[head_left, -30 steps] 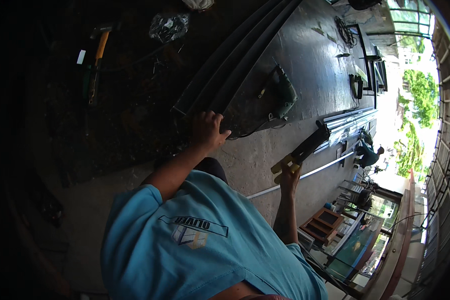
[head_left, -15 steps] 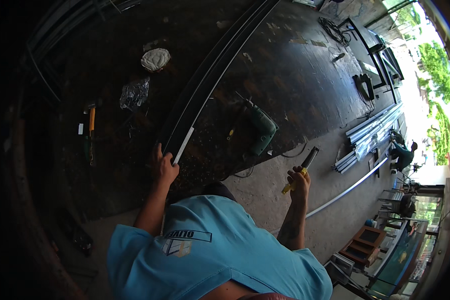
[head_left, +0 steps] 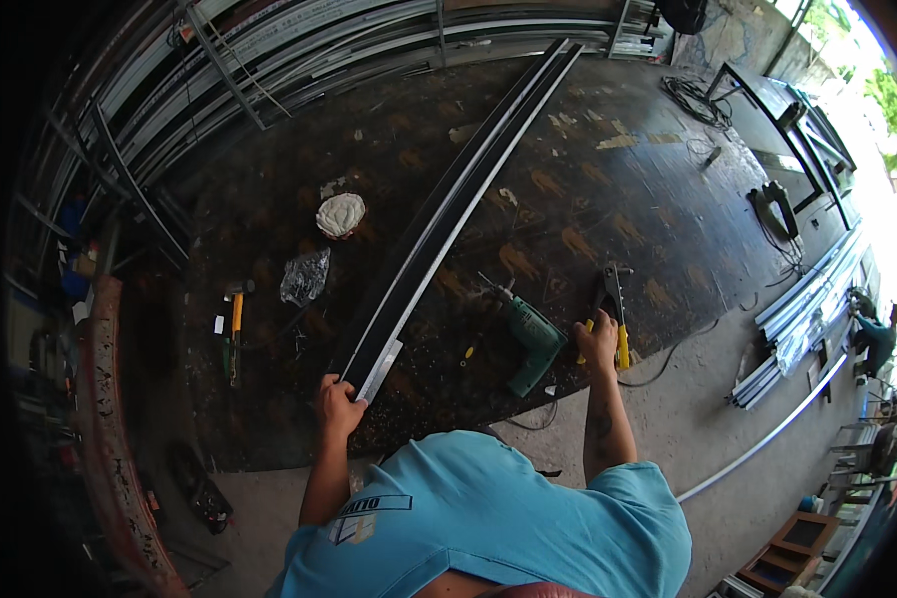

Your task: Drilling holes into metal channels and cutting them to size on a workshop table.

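Note:
My left hand [head_left: 341, 407] grips the near end of long black metal profiles [head_left: 449, 199], which lie diagonally across the dark worktable [head_left: 598, 179]. A short silver strip [head_left: 384, 369] sits on their near end. My right hand [head_left: 596, 337] holds a yellow-handled tool [head_left: 622, 344] with dark jaws, like a riveter, low over the table's near right part. A green drill [head_left: 534, 349] lies between my hands. A small yellow piece [head_left: 468, 353] is left of the drill.
A hammer [head_left: 236, 309], crumpled plastic [head_left: 304, 276] and a white pad [head_left: 341, 214] lie on the left. Racks of bars [head_left: 359, 40] line the back. Cables [head_left: 696, 103] and black frames [head_left: 817, 179] are at right. Silver tubes [head_left: 797, 309] lie on the floor near a co-worker [head_left: 872, 334].
My view has swung toward the table. My right hand has moved from over the floor beside the table to over its near edge with the tool. My left hand stays on the profiles.

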Demonstrator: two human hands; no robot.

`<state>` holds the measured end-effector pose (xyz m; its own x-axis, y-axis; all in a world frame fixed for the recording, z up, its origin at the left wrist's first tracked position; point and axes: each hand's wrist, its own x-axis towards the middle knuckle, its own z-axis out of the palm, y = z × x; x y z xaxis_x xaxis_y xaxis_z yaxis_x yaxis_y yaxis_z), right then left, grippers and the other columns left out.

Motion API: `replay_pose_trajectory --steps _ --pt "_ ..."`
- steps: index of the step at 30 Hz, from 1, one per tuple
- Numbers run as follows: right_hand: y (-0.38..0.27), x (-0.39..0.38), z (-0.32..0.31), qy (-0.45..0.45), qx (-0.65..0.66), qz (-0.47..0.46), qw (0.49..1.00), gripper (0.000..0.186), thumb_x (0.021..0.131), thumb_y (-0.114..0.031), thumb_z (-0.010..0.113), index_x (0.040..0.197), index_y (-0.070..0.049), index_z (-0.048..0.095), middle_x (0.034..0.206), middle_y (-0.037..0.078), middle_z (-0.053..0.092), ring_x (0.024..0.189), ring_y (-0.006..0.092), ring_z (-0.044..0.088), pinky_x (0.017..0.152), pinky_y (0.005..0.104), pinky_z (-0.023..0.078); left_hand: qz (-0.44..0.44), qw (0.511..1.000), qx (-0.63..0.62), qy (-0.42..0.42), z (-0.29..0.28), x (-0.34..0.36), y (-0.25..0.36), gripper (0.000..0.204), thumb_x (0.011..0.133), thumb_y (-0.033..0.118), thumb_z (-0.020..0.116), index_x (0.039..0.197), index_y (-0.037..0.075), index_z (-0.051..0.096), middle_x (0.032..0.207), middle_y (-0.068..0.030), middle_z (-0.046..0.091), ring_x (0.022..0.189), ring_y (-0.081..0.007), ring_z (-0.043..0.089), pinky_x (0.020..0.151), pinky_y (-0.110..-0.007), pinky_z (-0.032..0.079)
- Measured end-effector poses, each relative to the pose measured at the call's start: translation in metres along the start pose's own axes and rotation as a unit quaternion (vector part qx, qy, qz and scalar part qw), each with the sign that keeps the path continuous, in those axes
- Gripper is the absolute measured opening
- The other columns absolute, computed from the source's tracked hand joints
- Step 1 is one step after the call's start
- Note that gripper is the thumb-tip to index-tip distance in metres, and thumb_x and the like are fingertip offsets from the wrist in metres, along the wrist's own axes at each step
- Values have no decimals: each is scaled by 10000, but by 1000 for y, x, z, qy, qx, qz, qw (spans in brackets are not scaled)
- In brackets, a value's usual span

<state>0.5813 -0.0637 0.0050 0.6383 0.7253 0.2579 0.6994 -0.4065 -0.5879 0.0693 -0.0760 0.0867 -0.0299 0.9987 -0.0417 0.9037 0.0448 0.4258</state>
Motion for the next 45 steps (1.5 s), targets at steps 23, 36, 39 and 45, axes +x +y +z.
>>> replay_pose_trajectory --steps 23,36,39,45 --pt "-277 40 158 -318 833 355 280 841 799 -683 638 1265 10 544 1161 194 625 1023 375 629 895 560 525 -179 983 -33 28 -145 -192 32 275 468 48 854 649 5 652 1109 -176 553 1071 -360 542 903 -426 445" --pt "-289 35 33 -314 864 227 321 717 868 -635 582 1234 -19 596 1112 182 674 997 343 665 878 507 547 -44 988 -53 140 -102 -176 -84 319 518 29 827 703 7 567 1124 -176 541 1056 -377 538 871 -429 450" --pt "-318 32 -35 -296 870 174 353 734 896 -610 557 1329 -17 525 1216 192 628 1091 354 625 975 494 494 -104 989 -91 -50 -93 -160 -192 749 809 524 736 1378 86 526 1577 -178 265 1311 -437 435 1093 -540 357" --pt "-309 74 -168 -156 873 -53 459 463 911 -355 589 1222 -13 566 1092 148 666 990 303 662 899 442 536 103 976 162 -104 -82 -8 -121 535 877 458 674 1127 -15 681 1252 -361 549 1192 -387 560 1002 -509 450"
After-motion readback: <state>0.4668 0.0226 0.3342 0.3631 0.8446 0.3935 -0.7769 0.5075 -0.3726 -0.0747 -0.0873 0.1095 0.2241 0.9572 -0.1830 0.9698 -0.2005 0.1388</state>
